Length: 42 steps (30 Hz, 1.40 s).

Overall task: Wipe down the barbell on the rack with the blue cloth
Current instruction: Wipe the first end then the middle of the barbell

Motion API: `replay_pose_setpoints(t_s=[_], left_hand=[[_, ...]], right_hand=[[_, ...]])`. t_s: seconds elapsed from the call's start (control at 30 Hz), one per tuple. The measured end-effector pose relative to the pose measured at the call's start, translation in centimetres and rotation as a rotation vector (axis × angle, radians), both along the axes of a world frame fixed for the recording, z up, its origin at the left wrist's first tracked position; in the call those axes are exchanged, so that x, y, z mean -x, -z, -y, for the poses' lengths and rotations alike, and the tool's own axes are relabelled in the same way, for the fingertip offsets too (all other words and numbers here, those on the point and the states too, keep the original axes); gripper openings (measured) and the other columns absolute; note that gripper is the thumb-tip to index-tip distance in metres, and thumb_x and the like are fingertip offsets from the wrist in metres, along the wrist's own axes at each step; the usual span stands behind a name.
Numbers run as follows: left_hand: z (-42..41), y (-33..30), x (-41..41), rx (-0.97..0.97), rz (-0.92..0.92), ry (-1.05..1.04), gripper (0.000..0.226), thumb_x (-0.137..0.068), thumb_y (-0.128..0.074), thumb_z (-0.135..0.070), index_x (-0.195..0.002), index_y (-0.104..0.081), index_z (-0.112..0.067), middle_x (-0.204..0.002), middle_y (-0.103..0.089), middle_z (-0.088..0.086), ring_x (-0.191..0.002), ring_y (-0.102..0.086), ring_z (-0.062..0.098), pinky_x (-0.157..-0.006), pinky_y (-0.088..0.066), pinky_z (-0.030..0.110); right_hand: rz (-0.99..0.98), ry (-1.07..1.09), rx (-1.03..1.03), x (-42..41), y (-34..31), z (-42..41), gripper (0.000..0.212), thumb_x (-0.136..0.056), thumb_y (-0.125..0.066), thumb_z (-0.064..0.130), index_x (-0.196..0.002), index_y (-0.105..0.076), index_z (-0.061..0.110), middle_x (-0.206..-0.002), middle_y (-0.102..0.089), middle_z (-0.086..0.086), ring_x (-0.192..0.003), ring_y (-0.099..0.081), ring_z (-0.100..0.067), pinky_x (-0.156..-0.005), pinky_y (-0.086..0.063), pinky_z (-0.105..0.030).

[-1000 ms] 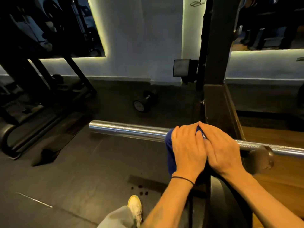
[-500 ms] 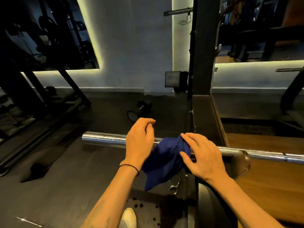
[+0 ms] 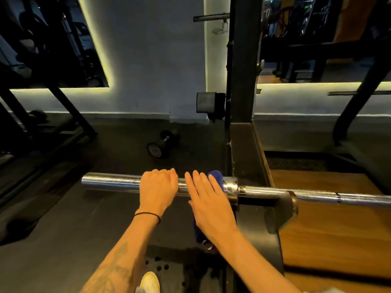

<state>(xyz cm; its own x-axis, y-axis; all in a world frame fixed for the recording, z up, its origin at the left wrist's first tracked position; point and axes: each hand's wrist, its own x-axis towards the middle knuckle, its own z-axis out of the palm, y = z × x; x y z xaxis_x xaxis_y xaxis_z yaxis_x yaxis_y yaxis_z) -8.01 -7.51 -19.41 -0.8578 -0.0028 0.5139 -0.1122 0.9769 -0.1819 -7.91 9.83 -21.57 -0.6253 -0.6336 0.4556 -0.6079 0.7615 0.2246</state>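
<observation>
The chrome barbell [image 3: 110, 182] lies across the black rack [image 3: 243, 81], its smooth sleeve end sticking out to the left. My left hand [image 3: 158, 189] grips the sleeve from above, fingers curled over it. Just to its right, my right hand [image 3: 211, 201] lies flat with straight fingers on the blue cloth [image 3: 216, 178]. The cloth is draped over the bar by the collar, and a strip of it hangs down below my palm. Most of the cloth is hidden under the hand.
A black dumbbell [image 3: 163, 144] lies on the dark rubber floor beyond the bar. The rack's hook [image 3: 283, 208] carries the bar to the right of my hands, with a wooden platform [image 3: 338, 229] behind it. My light shoe [image 3: 150, 281] shows at the bottom edge.
My left hand has left the cloth and slid left to grip the bare sleeve. The cloth, spread between both hands before, now sits bunched under my flat right hand.
</observation>
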Motion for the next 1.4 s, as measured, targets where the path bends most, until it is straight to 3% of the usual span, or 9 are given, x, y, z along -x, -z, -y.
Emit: replay_pose_setpoints(t_s=[0.13,0.3,0.53,0.63,0.73,0.83,1.17,1.27,1.4], left_hand=[[0.4,0.1,0.3,0.054,0.025,-0.022,0.021,-0.089,-0.047,-0.003,-0.070,-0.057,-0.005,-0.049,-0.044,0.009,-0.041,-0.045,0.027,-0.046,-0.034,0.034],[0.3,0.8,0.8,0.064,0.018,0.027,0.046,-0.090,-0.016,-0.016,-0.071,-0.056,-0.007,-0.054,-0.046,0.011,-0.047,-0.045,0.029,-0.052,-0.028,0.035],[-0.1,0.2,0.2,0.081,0.072,-0.109,0.022,-0.079,-0.063,0.000,-0.065,-0.049,-0.008,-0.050,-0.045,0.011,-0.042,-0.043,0.027,-0.048,-0.024,0.032],[-0.2,0.3,0.2,0.108,0.059,-0.064,0.018,-0.081,-0.060,-0.003,-0.067,-0.050,-0.008,-0.051,-0.045,0.011,-0.043,-0.043,0.027,-0.048,-0.026,0.032],[0.0,0.4,-0.1,0.081,0.003,-0.012,0.025,-0.089,-0.039,-0.011,-0.066,-0.049,-0.009,-0.050,-0.040,0.010,-0.043,-0.038,0.024,-0.048,-0.026,0.032],[0.0,0.5,-0.1,0.035,-0.053,0.012,0.031,-0.090,-0.024,-0.016,-0.066,-0.043,-0.014,-0.054,-0.030,0.005,-0.046,-0.029,0.020,-0.050,-0.023,0.031],[-0.6,0.7,0.2,-0.086,-0.111,-0.064,0.030,-0.089,-0.033,-0.017,-0.060,-0.035,-0.019,-0.049,-0.028,0.001,-0.044,-0.026,0.019,-0.051,-0.020,0.032],[-0.3,0.5,0.2,-0.052,-0.082,-0.042,0.027,-0.089,-0.030,-0.017,-0.062,-0.033,-0.019,-0.049,-0.027,0.001,-0.043,-0.025,0.018,-0.050,-0.020,0.031],[-0.2,0.3,0.1,-0.033,-0.063,-0.012,0.027,-0.090,-0.031,-0.016,-0.064,-0.038,-0.016,-0.050,-0.031,0.003,-0.043,-0.027,0.018,-0.048,-0.024,0.031]], right_hand=[[-0.114,-0.073,0.002,2.0,-0.7,-4.3,0.066,-0.094,-0.065,0.033,-0.148,-0.044,0.002,-0.141,-0.055,-0.016,-0.130,-0.052,-0.031,-0.115,-0.038,-0.042],[-0.040,-0.033,0.479,3.6,-1.5,-5.2,0.036,-0.094,-0.050,0.018,-0.119,-0.067,-0.001,-0.102,-0.070,-0.012,-0.093,-0.067,-0.032,-0.105,-0.040,-0.042],[0.278,0.156,1.179,3.3,-8.8,-6.9,0.040,-0.108,-0.039,0.030,-0.145,-0.051,0.024,-0.137,-0.057,0.006,-0.124,-0.052,-0.007,-0.103,-0.038,-0.024],[0.195,0.006,0.849,3.3,-6.8,-3.6,0.041,-0.106,-0.038,0.022,-0.145,-0.049,0.013,-0.145,-0.053,-0.009,-0.137,-0.047,-0.024,-0.114,-0.036,-0.044],[0.188,0.063,0.313,3.0,-4.0,-3.2,0.027,-0.100,-0.045,0.020,-0.116,-0.065,0.012,-0.109,-0.068,-0.009,-0.103,-0.064,-0.030,-0.091,-0.052,-0.043],[0.125,0.074,0.332,2.9,-2.8,-5.5,0.030,-0.095,-0.040,0.021,-0.092,-0.068,0.013,-0.081,-0.065,-0.004,-0.070,-0.063,-0.026,-0.066,-0.055,-0.043],[0.321,0.524,0.683,1.9,-2.1,-3.7,0.056,-0.102,-0.021,0.044,-0.093,-0.068,0.015,-0.085,-0.067,-0.003,-0.085,-0.063,-0.026,-0.094,-0.044,-0.045],[0.315,0.318,0.668,1.4,-1.5,-5.1,0.051,-0.101,-0.035,0.044,-0.130,-0.061,0.011,-0.105,-0.069,-0.004,-0.098,-0.063,-0.026,-0.097,-0.043,-0.040],[0.313,0.132,0.548,2.4,0.2,-9.8,0.058,-0.100,-0.030,0.053,-0.133,-0.058,0.015,-0.113,-0.064,0.003,-0.104,-0.058,-0.017,-0.105,-0.043,-0.040]])
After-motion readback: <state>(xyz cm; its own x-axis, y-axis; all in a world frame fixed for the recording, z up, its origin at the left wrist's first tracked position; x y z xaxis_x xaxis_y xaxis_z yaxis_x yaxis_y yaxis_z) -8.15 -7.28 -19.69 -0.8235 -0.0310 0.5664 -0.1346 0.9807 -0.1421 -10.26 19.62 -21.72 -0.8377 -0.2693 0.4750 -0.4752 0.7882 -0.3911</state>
